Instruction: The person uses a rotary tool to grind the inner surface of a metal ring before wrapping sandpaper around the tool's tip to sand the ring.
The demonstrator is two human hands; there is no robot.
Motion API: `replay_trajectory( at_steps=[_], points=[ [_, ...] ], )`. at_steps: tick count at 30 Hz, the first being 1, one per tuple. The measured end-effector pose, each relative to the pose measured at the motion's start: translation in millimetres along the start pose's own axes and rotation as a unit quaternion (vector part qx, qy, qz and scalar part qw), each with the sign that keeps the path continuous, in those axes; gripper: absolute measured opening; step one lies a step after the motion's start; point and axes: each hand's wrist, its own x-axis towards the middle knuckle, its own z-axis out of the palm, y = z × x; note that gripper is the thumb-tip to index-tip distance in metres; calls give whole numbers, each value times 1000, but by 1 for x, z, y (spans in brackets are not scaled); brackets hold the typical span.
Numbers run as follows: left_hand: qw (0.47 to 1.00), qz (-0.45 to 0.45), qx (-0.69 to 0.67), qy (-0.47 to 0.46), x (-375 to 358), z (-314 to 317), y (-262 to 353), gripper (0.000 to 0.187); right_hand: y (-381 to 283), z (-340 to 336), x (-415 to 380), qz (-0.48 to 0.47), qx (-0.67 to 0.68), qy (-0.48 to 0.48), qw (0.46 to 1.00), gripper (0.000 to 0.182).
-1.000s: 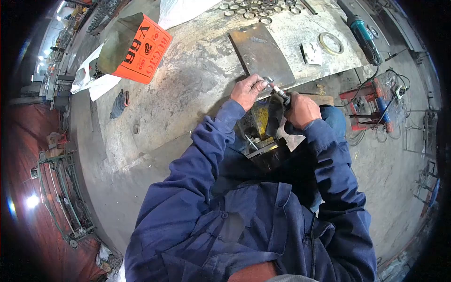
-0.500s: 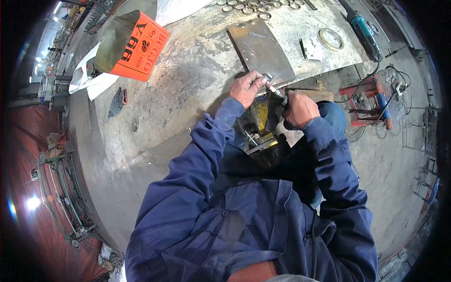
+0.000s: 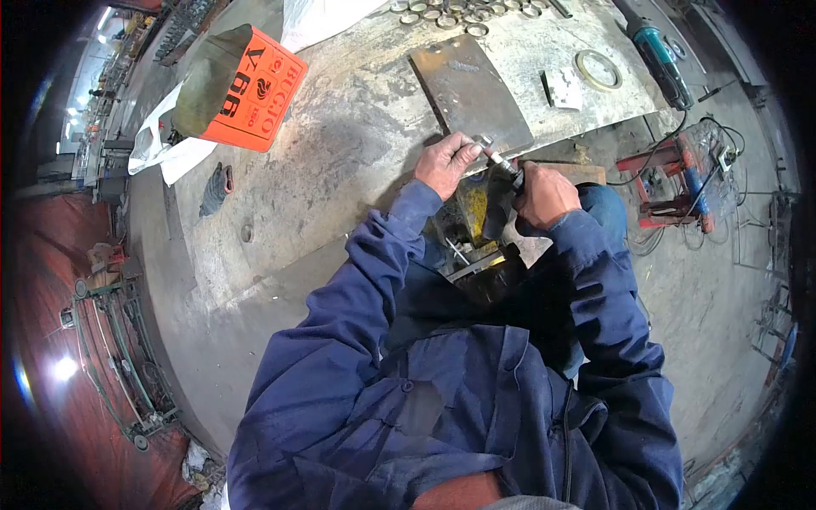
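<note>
My left hand (image 3: 444, 166) is closed, thumb and forefinger pinching a small metal piece (image 3: 485, 141) over the near edge of a dark steel plate (image 3: 470, 89). My right hand (image 3: 547, 197) wraps around the dark rear end of a slim handheld tool (image 3: 501, 161). The tool has a pale metal collar, and its front end meets the metal piece at my left fingertips. Below the hands, between my knees, a yellow and black metal object (image 3: 474, 212) shows in part. Beside it, under my right hand, is a curved pale metal part (image 3: 529, 246).
An orange-fronted tin (image 3: 263, 89) stands at the left of the worktable (image 3: 314, 161), near a dark glove (image 3: 216, 191). Several metal rings (image 3: 446, 20) lie at the back, with a larger ring (image 3: 598, 70) further right. A teal grinder (image 3: 659, 64) and red stand (image 3: 663, 183) are right.
Both hands stay nearly in place, still at the tool and the metal piece. The tool's angle has shifted slightly. The surroundings at left have shifted a little in view.
</note>
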Motion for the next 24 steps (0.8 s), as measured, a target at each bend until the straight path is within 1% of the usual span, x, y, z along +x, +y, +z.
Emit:
replay_trajectory(
  at_steps=[4, 6, 7, 9, 10, 13, 16, 19, 23, 24],
  points=[
    [1000, -15, 2, 4, -3, 1, 4, 29, 0, 4, -1, 5, 5, 1, 1000, 34],
    [1000, -15, 16, -1, -4, -2, 14, 29, -1, 2, -3, -24, 0, -21, 1000, 35],
    [1000, -12, 17, 1, -3, -2, 13, 29, -1, 1, -2, -26, -1, -17, 1000, 35],
    [999, -36, 27, -15, -3, -3, 8, 28, -1, 0, -2, -13, 8, -8, 1000, 35],
    [1000, -19, -5, -4, -3, -1, 6, 27, -4, -5, -1, 0, 13, -4, 1000, 35],
    [1000, -12, -4, 8, -3, 1, 0, 25, 2, 0, 3, -15, 14, 12, 1000, 36],
    [1000, -3, 18, 11, -5, 1, 1, 24, -1, 0, 0, -28, 8, -20, 999, 36],
    [1000, 9, -18, 17, -7, 3, 1, 22, -1, 4, 0, -28, 24, -25, 999, 36],
    [1000, 19, -9, 16, -8, 2, 4, 22, -1, 2, 1, -37, 34, -31, 998, 37],
    [999, 24, -1, 21, -8, 1, 4, 21, -6, -6, -1, -13, 32, -33, 999, 28]
  ],
)
